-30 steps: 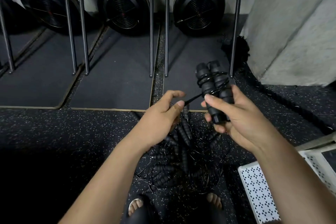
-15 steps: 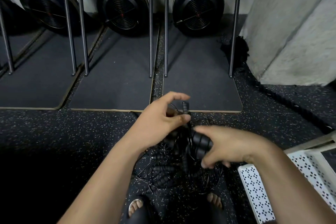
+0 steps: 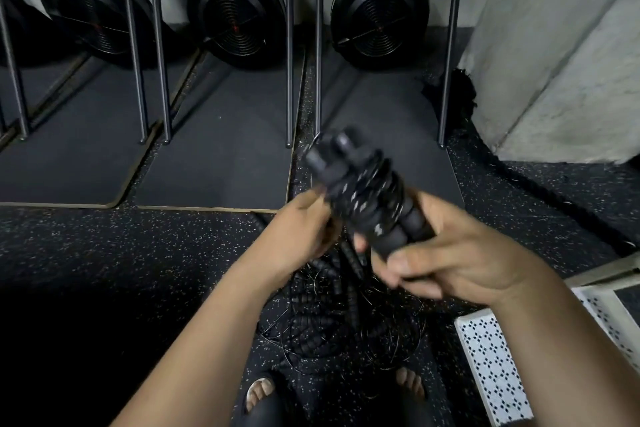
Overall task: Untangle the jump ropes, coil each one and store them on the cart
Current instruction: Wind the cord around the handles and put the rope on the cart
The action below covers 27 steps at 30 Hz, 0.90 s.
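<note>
At the far left and along the back, three round black fan housings [image 3: 239,10] stand behind thin metal poles [image 3: 290,45], each over a dark floor mat [image 3: 214,163] laid on the speckled rubber floor [image 3: 104,253]. Nearer the middle, the left hand [image 3: 304,229] is raised with its fingers curled at the left side of a jump rope bundle [image 3: 360,198]; motion blur hides whether it pinches the cord or only touches it. The bundle is a cluster of black foam handles wound round with thin cord, tilted so the handle ends point up and to the left, held above the floor. Directly beneath it, a tangled pile of jump ropes [image 3: 346,315] lies on the floor between two sandalled feet [image 3: 259,388]. The right hand [image 3: 460,253] grips the lower end of the bundle, fingers and thumb wrapped round the handles. To the right, the white perforated cart [image 3: 491,367] shows at the lower corner, near the pile. Above it rises a pale concrete pillar [image 3: 571,45].
</note>
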Each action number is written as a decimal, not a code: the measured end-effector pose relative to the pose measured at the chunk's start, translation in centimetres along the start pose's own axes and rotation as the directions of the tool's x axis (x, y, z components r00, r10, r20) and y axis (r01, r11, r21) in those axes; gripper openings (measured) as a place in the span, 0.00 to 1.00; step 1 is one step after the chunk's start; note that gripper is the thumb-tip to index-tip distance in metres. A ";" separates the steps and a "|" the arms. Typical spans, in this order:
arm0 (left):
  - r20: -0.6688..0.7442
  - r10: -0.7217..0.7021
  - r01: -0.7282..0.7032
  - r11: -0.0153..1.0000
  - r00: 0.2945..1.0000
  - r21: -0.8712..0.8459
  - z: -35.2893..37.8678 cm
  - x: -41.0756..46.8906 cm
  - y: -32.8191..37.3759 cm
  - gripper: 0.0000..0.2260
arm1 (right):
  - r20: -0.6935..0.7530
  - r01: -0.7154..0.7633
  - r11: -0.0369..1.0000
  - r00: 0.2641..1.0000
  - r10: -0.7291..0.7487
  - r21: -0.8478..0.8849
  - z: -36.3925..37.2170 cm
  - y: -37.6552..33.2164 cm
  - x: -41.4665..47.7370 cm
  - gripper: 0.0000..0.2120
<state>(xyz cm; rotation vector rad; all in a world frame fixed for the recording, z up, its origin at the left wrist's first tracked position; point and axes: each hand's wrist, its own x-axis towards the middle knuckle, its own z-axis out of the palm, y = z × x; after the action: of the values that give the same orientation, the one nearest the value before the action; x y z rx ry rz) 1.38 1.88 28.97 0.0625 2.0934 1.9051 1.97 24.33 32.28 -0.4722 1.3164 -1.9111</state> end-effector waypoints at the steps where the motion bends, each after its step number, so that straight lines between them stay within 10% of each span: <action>1: 0.000 -0.008 0.008 1.000 1.000 -0.013 0.2 0.2 0.0 0.17 | -0.090 0.049 0.998 0.995 -0.045 0.045 0.1 -0.1 0.2 0.27; 6: -0.013 0.028 -0.025 0.971 1.000 0.238 0.1 0.9 -1.0 0.11 | -0.590 0.103 0.995 0.802 -0.094 -0.018 -0.5 0.1 1.2 0.25; 12: -0.016 0.063 -0.051 0.915 0.998 0.400 0.1 0.6 -0.7 0.17 | -0.763 -0.254 0.935 0.645 -0.027 -0.248 -1.6 2.2 1.8 0.26; 21: 0.059 0.062 -0.077 0.947 0.996 0.313 -0.2 0.3 -0.4 0.25 | -0.502 -0.644 0.560 0.762 0.410 -0.521 -1.2 3.6 0.9 0.25; 27: 0.108 0.090 -0.108 0.978 0.990 0.176 -1.1 0.0 0.2 0.25 | -0.124 -0.519 0.697 0.836 0.534 -0.495 0.3 1.2 0.2 0.32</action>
<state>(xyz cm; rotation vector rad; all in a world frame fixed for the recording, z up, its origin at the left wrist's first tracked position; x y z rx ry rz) 1.06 0.81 29.20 0.3018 2.2272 1.7201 2.47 23.82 31.28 -0.3204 1.7233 -1.0597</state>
